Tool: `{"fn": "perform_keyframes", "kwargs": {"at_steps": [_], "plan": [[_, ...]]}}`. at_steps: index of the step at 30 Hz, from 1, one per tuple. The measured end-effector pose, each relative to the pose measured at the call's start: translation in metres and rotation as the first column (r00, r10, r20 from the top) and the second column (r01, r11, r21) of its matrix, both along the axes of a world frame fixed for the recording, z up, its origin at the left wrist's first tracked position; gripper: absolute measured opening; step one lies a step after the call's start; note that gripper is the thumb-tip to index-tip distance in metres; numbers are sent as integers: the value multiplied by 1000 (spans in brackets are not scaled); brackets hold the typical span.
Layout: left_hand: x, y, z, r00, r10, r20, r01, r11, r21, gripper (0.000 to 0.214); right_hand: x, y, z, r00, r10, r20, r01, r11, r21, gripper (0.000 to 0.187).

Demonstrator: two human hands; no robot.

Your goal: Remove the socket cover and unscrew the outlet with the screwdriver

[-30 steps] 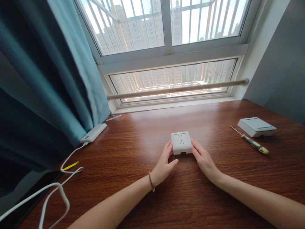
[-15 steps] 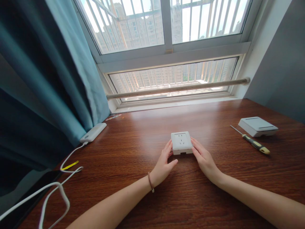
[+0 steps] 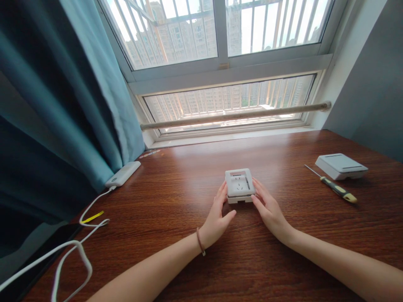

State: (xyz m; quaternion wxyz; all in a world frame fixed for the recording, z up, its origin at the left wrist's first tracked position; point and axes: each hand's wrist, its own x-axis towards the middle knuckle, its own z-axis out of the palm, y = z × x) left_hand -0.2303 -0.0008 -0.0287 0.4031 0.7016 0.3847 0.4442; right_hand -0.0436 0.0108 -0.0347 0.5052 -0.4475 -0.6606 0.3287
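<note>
A white wall socket rests on the brown wooden table between my hands. Its square cover frame is loose and sits raised around the socket face, with gaps along the top and right side. My left hand has its fingers against the left side, the thumb apart from it near the front. On the right edge, my right hand presses with its fingertips, the thumb at the front right corner. The undersides of both hands' fingers are partly hidden.
Toward the right lie a screwdriver and a second white switch or socket box. At the left are a white power bank with a white cable, a yellow strip and a blue curtain. A window ledge borders the far edge.
The cover frame has come up off the socket, opening gaps around its face. Both hands stay at the sides, with the fingers shifted slightly upward.
</note>
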Motion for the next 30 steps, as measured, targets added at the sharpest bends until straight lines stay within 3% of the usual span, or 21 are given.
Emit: {"fn": "perform_keyframes", "kwargs": {"at_steps": [6,13,18,24,30], "plan": [[0,-8,10,983,42,-181,-9,984,179,74,0,-2,7,993,-46,-104,50,998,28,41],[0,-8,11,988,-19,-156,40,990,135,71,8,12,13,924,-91,-371,12,977,-211,39],[0,-8,9,987,-23,-157,42,992,118,67,24,37,14,863,-158,-481,21,961,-277,32],[0,-4,1,979,87,-185,-70,993,97,56,73,85,3,874,-361,-327,299,927,-225,28],[2,-5,2,949,84,-305,-45,990,135,47,114,118,-18,848,-491,-201,452,867,-211,22]]}}
